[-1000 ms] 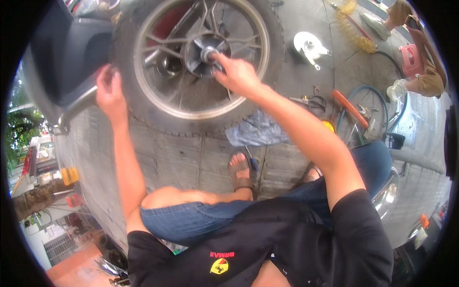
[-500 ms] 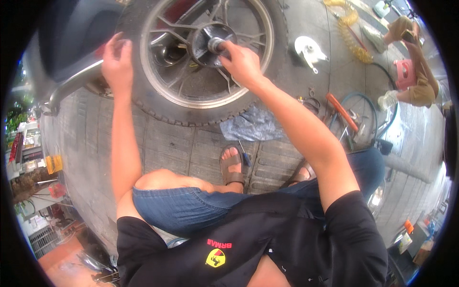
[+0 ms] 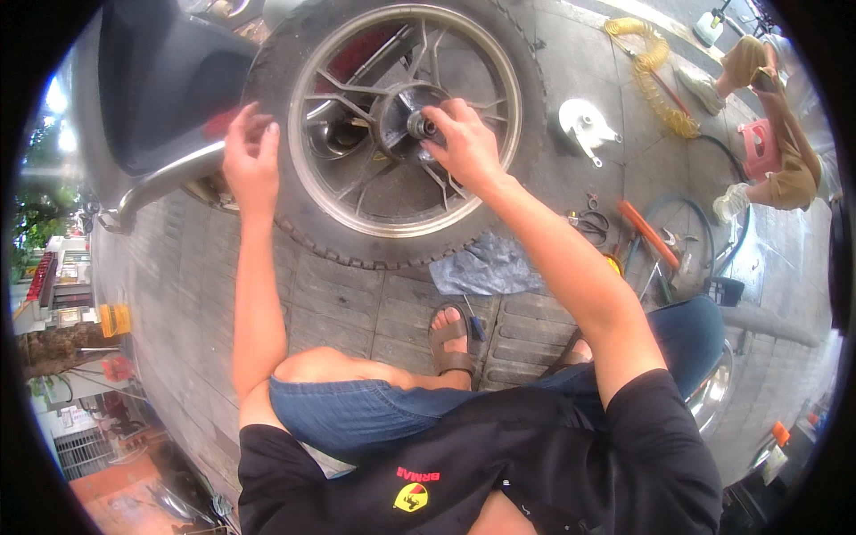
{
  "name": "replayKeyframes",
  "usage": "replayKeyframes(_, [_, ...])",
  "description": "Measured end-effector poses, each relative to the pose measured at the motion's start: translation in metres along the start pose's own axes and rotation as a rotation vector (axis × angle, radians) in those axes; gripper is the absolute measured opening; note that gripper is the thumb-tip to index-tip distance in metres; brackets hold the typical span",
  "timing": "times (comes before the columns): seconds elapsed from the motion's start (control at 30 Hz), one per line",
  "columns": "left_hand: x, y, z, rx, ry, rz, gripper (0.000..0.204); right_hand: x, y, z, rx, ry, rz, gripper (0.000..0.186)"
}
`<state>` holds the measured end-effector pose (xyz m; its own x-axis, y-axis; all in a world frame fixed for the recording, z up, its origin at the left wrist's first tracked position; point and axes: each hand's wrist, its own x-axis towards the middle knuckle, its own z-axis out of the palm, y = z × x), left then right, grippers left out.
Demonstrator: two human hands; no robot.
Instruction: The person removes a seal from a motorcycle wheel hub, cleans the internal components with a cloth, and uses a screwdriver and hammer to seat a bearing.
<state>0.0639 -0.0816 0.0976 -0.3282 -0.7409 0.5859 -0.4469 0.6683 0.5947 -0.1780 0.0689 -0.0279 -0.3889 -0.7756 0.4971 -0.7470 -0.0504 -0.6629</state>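
Observation:
A spoked wheel with a knobby black tyre (image 3: 401,247) stands before me, its metal rim facing me. At the dark hub (image 3: 390,125) my right hand (image 3: 468,150) has its fingers bent round a short, shiny metal cylinder (image 3: 417,124), which sits at the hub's middle. The fingertips hide part of it. My left hand (image 3: 252,159) is raised beside the tyre's left edge, near a dark vehicle body panel (image 3: 160,98). Its fingers are loosely curled and apart, with nothing seen in them.
A grey cloth (image 3: 486,266) and a blue-handled screwdriver (image 3: 477,328) lie near my foot. To the right are a round metal brake plate (image 3: 582,127), an orange-handled tool (image 3: 648,234), a coiled yellow hose (image 3: 655,69) and a pink stool (image 3: 758,147) near another person (image 3: 785,160).
The whole view has shifted, so everything sits lower and further right. My right fingers have changed their hold at the metal cylinder. My left hand stays raised beside the tyre.

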Motion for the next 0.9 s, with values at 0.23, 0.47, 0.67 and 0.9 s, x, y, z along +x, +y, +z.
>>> replayKeyframes(0.23, [0.0, 0.001, -0.001, 0.012, -0.006, 0.045, 0.039, 0.012, 0.015, -0.003, -0.096, -0.025, -0.221, 0.042])
replayKeyframes(0.47, [0.0, 0.0, -0.001, 0.082, -0.007, 0.058, 0.038, 0.017, 0.02, -0.006, -0.074, -0.066, -0.272, 0.041])
replayKeyframes(0.67, [0.001, -0.007, -0.002, 0.161, -0.022, 0.107, 0.04, -0.008, 0.034, -0.009, 0.343, 0.1, 0.162, 0.048])
replayKeyframes(0.9, [0.003, -0.007, 0.002, 0.187, -0.035, 0.15, 0.04, -0.118, 0.091, 0.023, 0.21, 0.15, 0.764, 0.055])
